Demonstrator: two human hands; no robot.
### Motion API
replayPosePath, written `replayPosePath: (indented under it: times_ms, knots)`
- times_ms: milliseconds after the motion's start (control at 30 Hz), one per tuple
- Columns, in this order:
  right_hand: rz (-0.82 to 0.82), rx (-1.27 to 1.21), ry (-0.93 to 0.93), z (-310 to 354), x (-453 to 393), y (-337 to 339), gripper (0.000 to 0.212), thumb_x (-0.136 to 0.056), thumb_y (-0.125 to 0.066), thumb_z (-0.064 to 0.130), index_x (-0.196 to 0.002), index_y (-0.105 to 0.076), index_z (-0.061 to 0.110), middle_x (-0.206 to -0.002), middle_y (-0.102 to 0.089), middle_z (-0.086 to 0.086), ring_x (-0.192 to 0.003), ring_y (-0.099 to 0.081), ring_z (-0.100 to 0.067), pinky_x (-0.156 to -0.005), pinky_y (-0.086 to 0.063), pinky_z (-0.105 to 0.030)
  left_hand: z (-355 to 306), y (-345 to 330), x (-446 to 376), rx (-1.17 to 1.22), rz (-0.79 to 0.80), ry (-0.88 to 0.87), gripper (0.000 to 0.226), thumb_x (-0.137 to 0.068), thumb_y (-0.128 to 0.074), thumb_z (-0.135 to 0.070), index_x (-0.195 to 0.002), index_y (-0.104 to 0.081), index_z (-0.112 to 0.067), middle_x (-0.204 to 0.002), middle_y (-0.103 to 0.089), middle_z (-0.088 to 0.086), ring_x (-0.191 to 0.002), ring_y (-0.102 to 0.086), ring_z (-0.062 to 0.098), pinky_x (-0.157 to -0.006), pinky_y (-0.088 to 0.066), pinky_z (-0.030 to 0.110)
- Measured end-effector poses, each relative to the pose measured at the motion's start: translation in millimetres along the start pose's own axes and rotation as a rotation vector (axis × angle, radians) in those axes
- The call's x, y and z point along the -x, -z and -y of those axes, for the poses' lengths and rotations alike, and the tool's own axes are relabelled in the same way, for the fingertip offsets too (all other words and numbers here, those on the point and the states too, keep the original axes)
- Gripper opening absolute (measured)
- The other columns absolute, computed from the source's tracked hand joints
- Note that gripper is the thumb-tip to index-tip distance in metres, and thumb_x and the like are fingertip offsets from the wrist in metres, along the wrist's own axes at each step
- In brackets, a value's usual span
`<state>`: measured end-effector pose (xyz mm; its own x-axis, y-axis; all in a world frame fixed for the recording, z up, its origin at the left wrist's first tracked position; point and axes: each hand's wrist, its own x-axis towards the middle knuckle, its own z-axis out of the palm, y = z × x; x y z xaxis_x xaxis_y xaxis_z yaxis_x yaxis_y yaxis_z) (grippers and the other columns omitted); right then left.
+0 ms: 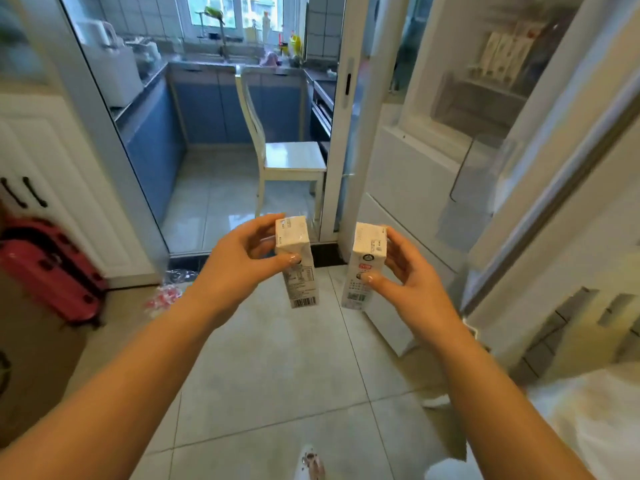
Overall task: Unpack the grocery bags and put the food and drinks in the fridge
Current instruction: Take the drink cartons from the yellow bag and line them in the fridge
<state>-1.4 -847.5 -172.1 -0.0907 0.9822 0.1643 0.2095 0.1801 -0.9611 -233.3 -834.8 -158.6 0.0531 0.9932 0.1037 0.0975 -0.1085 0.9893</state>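
The left hand (pixel 242 261) grips one white carton (pixel 295 261) near its top, thumb on the near face; the right hand (pixel 412 275) grips a second carton (pixel 363 268) likewise; both cartons hang upright, side by side but apart, over the tiled floor (pixel 277 368). The fridge (pixel 415 168) stands just right of them, its door (pixel 554 168) swung open; a white chair (pixel 287 157) sits beyond, a red suitcase (pixel 52 271) at left.
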Motion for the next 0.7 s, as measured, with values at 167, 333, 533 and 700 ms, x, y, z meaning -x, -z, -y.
replayPosePath:
  times_ms: [167,333,533,700]
  knots:
    - [-0.081,-0.110,0.041,0.5,-131.1,-13.7,0.061,-0.086,-0.061,0.006,-0.120,-0.037,0.050,-0.113,-0.047,0.032,-0.111,-0.044,0.007,-0.074,-0.048,-0.008,-18.6,10.8,-124.2,-0.019,-0.088,-0.064,0.058,-0.078,-0.070,-0.006,-0.130,-0.052,-0.022,-0.116,-0.063,-0.012,-0.107,-0.058,-0.001,-0.079,-0.052,0.015]
    - [-0.191,-0.119,0.034,-0.9,-239.0,-15.2,0.065,-0.087,-0.061,0.007,-0.140,-0.035,0.035,-0.131,-0.046,0.018,-0.122,-0.040,0.000,-0.093,-0.044,-0.027,-28.9,11.2,-234.5,0.013,-0.090,-0.095,0.058,-0.079,-0.069,-0.005,-0.132,-0.050,-0.019,-0.120,-0.063,-0.007,-0.112,-0.058,0.007,-0.083,-0.054,0.021]
    - [-0.320,-0.097,0.058,-22.1,-332.4,1.5,0.064,-0.088,-0.061,0.013,-0.139,-0.033,0.038,-0.129,-0.044,0.023,-0.120,-0.038,0.005,-0.077,-0.043,-0.009,-15.0,1.1,-367.8,0.056,0.028,-0.124,0.059,-0.076,-0.071,-0.003,-0.129,-0.053,-0.020,-0.120,-0.064,-0.004,-0.113,-0.059,0.011,-0.096,-0.050,0.041]
    - [-0.462,-0.062,0.085,-28.4,-411.8,33.1,0.065,-0.087,-0.061,0.007,-0.133,-0.033,0.043,-0.128,-0.047,0.025,-0.121,-0.042,0.005,-0.079,-0.047,-0.008,-14.8,-20.2,-489.1,0.048,0.237,-0.175,0.059,-0.074,-0.073,-0.006,-0.125,-0.053,-0.028,-0.117,-0.065,-0.009,-0.111,-0.059,0.005,-0.096,-0.049,0.036]
